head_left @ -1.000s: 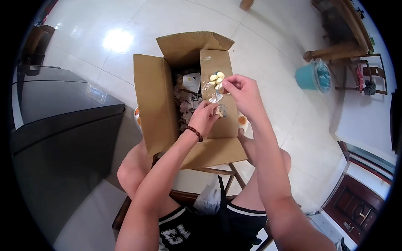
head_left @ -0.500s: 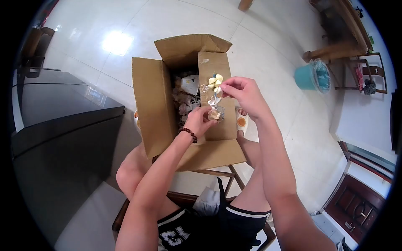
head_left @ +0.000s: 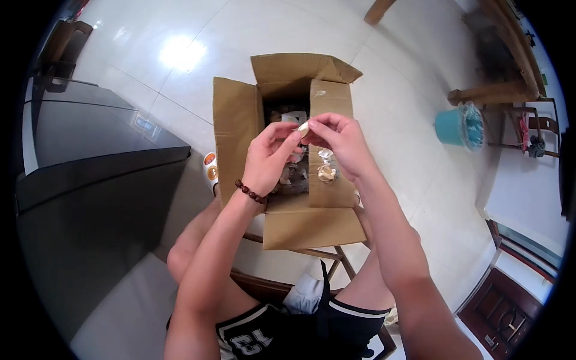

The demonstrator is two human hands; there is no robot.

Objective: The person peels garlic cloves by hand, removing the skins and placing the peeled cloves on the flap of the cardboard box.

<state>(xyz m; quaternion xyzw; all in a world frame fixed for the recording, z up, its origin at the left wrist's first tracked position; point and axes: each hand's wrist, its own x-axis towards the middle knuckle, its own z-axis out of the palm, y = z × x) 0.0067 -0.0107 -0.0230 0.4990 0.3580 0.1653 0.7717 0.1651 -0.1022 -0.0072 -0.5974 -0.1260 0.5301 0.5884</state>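
Above the open cardboard box (head_left: pixel 234 129), a pale garlic clove (head_left: pixel 304 128) is pinched between the fingertips of both hands. My left hand (head_left: pixel 269 153), with a beaded bracelet on its wrist, grips it from the left. My right hand (head_left: pixel 341 141) grips its other side with thumb and fingers. On the box's right flap, below my right hand, lie white papery skin (head_left: pixel 326 156) and a brownish, partly broken garlic bulb (head_left: pixel 327 174). The peeled cloves on that flap are hidden behind my right hand. Inside the box lie garlic skins (head_left: pixel 294 179), partly covered by my left hand.
A teal bin (head_left: pixel 450 128) with a clear liner stands on the tiled floor (head_left: pixel 396 90) to the right. A dark grey cabinet-like appliance (head_left: pixel 108 156) is at the left. Wooden furniture (head_left: pixel 498 96) stands at the upper right. The box is between my legs.
My right hand has moved left from the pile of peeled cloves, and my left hand has risen from the bulb on the flap. They now meet over the box at one clove.
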